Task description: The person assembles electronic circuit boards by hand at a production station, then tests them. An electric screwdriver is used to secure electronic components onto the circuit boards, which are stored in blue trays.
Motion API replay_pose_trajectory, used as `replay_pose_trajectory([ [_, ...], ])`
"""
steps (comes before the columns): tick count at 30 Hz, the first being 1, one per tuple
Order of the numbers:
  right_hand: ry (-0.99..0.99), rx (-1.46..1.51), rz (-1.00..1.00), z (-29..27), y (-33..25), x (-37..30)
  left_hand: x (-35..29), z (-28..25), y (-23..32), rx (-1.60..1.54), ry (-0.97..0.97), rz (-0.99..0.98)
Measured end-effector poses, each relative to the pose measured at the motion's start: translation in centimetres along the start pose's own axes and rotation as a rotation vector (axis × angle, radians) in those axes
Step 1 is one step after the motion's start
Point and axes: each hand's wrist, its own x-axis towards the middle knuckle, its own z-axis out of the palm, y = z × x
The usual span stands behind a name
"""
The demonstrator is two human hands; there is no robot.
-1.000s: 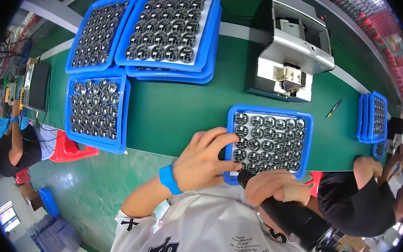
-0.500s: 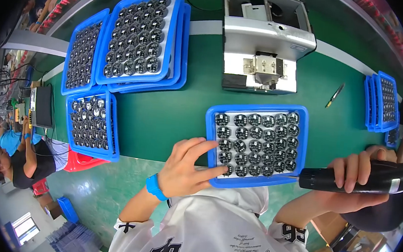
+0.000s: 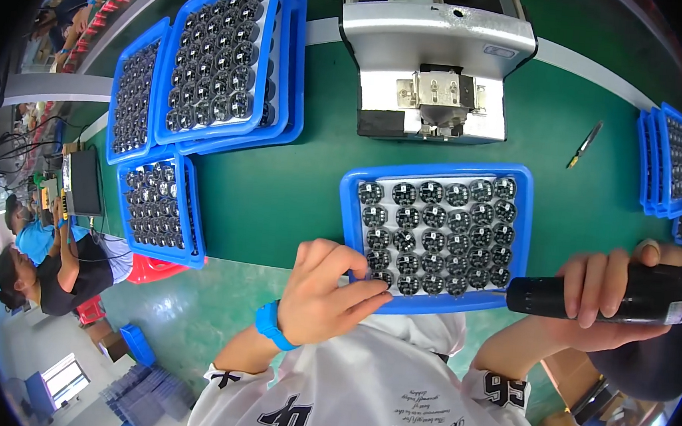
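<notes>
A blue tray (image 3: 349,206) stands before me on the green workbench, with rows of round, shiny black parts (image 3: 434,217) on a white insert. My left hand (image 3: 322,296), with a blue wristband, is at the tray's near left corner. Its thumb and index finger close around the corner black part (image 3: 382,278), which still sits in the tray. My right hand (image 3: 595,289) is wrapped round a black electric screwdriver (image 3: 539,297), held level. The thin bit points left, over the tray's near right corner. Whether it touches anything I cannot tell.
A metal machine (image 3: 437,60) stands behind the tray. Stacked blue trays of similar parts (image 3: 280,120) fill the far left; another stack (image 3: 665,162) is at the far right. A slim pen-like tool (image 3: 585,146) lies on the bench. Other people sit at left.
My left index finger has bent in from the tray's left edge toward the corner part. The view has shifted a little; the screwdriver stays near the tray's right corner.
</notes>
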Motion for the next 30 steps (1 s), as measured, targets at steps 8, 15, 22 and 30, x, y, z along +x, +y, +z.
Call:
replay_pose_trajectory([
  [8, -0.001, -0.028, -0.003, -2.4, -2.4, 4.7, -0.1, -0.5, 0.7, 0.023, 0.005, -0.049],
  [15, -0.163, 0.098, 0.215, -4.4, -1.3, 9.9, 1.4, -1.5, 0.0, 0.043, 0.137, -0.087],
  [22, -0.331, 0.200, 0.171, -7.0, -0.2, 9.6, 5.3, -1.4, -0.3, 0.105, 0.240, -0.130],
  [30, -0.311, 0.160, 0.178, -7.9, 0.0, 9.2, 8.3, 0.2, -0.4, 0.172, 0.135, -0.190],
])
